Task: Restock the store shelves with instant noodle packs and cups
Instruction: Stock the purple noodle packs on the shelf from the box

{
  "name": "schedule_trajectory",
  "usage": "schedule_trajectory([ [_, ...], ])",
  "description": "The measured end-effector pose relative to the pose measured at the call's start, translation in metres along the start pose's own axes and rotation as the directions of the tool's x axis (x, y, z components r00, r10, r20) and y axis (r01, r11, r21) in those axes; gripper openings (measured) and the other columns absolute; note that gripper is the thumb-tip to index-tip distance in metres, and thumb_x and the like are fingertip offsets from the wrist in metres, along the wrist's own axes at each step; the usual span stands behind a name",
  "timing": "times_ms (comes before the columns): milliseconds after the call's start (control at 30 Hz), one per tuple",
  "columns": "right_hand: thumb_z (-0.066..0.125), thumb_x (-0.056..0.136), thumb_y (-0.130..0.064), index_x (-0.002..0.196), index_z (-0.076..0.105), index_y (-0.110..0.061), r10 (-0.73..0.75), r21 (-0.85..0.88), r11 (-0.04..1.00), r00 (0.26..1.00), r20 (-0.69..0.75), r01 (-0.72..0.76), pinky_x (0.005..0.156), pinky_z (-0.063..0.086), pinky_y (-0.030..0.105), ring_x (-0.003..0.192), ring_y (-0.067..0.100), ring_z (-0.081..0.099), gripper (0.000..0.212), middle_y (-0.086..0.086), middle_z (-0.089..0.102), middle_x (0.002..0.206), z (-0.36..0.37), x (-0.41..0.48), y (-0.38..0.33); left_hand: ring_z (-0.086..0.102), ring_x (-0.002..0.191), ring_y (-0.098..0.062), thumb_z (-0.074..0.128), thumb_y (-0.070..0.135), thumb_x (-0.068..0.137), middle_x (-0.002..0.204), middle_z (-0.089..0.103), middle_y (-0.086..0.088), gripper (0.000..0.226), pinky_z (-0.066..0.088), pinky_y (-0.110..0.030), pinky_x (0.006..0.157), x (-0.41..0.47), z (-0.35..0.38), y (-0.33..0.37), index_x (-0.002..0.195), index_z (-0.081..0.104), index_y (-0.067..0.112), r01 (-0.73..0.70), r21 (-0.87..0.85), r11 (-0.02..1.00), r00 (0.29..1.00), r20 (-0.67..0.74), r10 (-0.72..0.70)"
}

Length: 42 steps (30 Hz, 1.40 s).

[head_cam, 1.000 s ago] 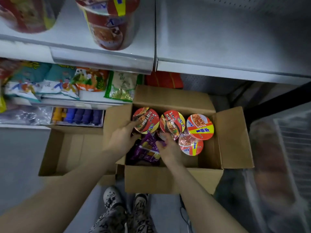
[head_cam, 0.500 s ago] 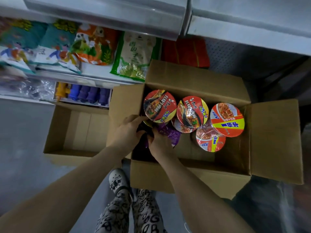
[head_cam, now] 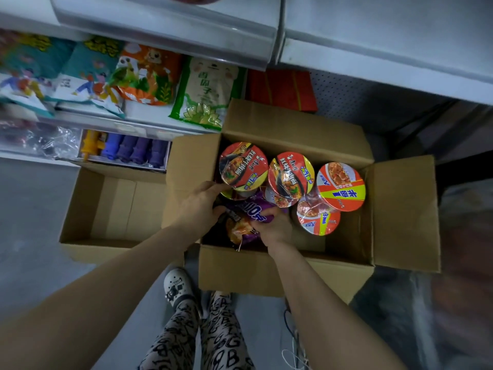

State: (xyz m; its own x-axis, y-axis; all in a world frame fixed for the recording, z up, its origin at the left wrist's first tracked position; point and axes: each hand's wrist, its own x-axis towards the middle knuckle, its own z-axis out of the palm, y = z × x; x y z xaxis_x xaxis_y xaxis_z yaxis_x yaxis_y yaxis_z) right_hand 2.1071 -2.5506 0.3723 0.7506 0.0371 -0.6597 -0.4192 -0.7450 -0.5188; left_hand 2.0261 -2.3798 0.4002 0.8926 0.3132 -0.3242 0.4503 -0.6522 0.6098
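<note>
An open cardboard box on the floor holds several instant noodle cups with red lids and purple noodle packs. My left hand and my right hand are both inside the box, gripping a purple noodle pack from its two sides. The pack is tilted, its orange picture facing up. Cups stand just behind and right of my hands; one orange-and-yellow lidded cup sits at the far right.
An empty cardboard box stands left of the full one. White shelves above hold snack bags and a tray of purple items. My feet are on the grey floor below the box.
Both hands have closed around the purple pack and lifted it a little, so its orange front now shows. The camera has tilted down and moved closer to the box.
</note>
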Motion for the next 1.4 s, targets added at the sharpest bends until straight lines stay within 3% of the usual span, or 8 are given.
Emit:
schedule_trajectory([
  [200,0.078,0.081,-0.005,0.095,0.061,-0.028,-0.081,0.235,0.970,0.993,0.082,0.060,0.084,0.060,0.039,0.098,0.016,0.063,0.032,-0.007,0.063,0.105,-0.046,-0.042,-0.015,0.056,0.118,-0.025,0.063,0.021,0.094,0.140,0.051,-0.007,0.050,0.045,-0.029,0.086,-0.014,-0.018,0.029,0.142,0.049,0.022,-0.010,-0.065,0.998,1.000,0.027,0.011],
  [333,0.072,0.084,0.004,0.111,0.063,-0.023,-0.179,0.297,0.948,0.965,0.192,0.117,0.083,0.059,0.032,0.100,0.011,0.066,0.039,-0.001,0.066,0.112,-0.086,-0.074,-0.026,0.058,0.116,-0.023,0.057,0.033,0.097,0.143,0.051,-0.006,0.051,0.043,-0.023,0.079,-0.023,-0.034,0.044,0.145,0.043,0.022,-0.028,-0.086,0.996,0.999,0.040,0.031],
  [567,0.062,0.088,0.011,0.107,0.064,-0.024,-0.281,0.458,0.882,0.901,0.330,0.108,0.078,0.060,0.033,0.107,0.018,0.067,0.039,0.007,0.064,0.122,-0.119,-0.096,-0.046,0.051,0.115,-0.016,0.061,0.050,0.090,0.130,0.045,0.007,0.076,0.042,-0.029,0.097,-0.036,-0.068,0.053,0.152,0.019,0.038,0.033,-0.326,0.945,0.980,0.197,0.033],
  [700,0.058,0.090,0.013,0.104,0.063,-0.024,-0.294,0.463,0.879,0.893,0.341,0.114,0.071,0.058,0.030,0.115,0.023,0.062,0.039,0.008,0.059,0.129,-0.120,-0.098,-0.057,0.057,0.114,-0.011,0.072,0.048,0.074,0.127,0.048,0.015,0.092,0.051,-0.035,0.098,-0.045,-0.081,0.046,0.148,0.016,0.050,-0.003,-0.498,0.867,0.970,0.209,0.123],
  [833,0.058,0.092,0.010,0.107,0.062,-0.024,-0.294,0.436,0.888,0.909,0.296,0.145,0.078,0.060,0.035,0.115,0.021,0.061,0.038,0.005,0.058,0.126,-0.108,-0.099,-0.066,0.058,0.110,-0.002,0.076,0.033,0.075,0.125,0.046,0.022,0.096,0.057,-0.029,0.087,-0.048,-0.087,0.036,0.150,0.018,0.049,0.032,-0.632,0.774,0.966,0.217,0.138],
  [1033,0.056,0.095,0.006,0.121,0.063,-0.022,-0.333,0.503,0.840,0.926,0.176,0.206,0.074,0.059,0.030,0.100,0.011,0.066,0.039,0.000,0.063,0.116,-0.085,-0.094,-0.076,0.059,0.113,-0.012,0.075,0.016,0.083,0.129,0.049,0.009,0.090,0.058,-0.034,0.086,-0.046,-0.080,0.019,0.150,0.022,0.046,0.056,-0.730,0.681,0.993,0.110,0.037],
  [1233,0.061,0.095,0.000,0.123,0.059,-0.026,-0.239,0.441,0.873,0.971,0.018,0.207,0.061,0.053,0.015,0.103,0.010,0.061,0.039,-0.002,0.061,0.118,-0.073,-0.071,-0.059,0.056,0.114,-0.017,0.070,0.011,0.088,0.129,0.045,0.007,0.086,0.056,-0.037,0.088,-0.036,-0.071,0.005,0.151,0.020,0.040,0.012,-0.658,0.753,0.989,-0.102,-0.105],
  [1400,0.053,0.095,0.007,0.129,0.057,-0.016,-0.100,0.248,0.965,0.993,0.066,0.081,0.084,0.057,0.030,0.104,0.017,0.061,0.042,0.004,0.062,0.120,-0.052,-0.046,-0.019,0.053,0.117,-0.014,0.070,0.012,0.088,0.131,0.043,0.008,0.085,0.054,-0.037,0.090,-0.028,-0.056,-0.004,0.149,0.020,0.044,0.025,-0.644,0.764,0.977,-0.147,-0.156],
])
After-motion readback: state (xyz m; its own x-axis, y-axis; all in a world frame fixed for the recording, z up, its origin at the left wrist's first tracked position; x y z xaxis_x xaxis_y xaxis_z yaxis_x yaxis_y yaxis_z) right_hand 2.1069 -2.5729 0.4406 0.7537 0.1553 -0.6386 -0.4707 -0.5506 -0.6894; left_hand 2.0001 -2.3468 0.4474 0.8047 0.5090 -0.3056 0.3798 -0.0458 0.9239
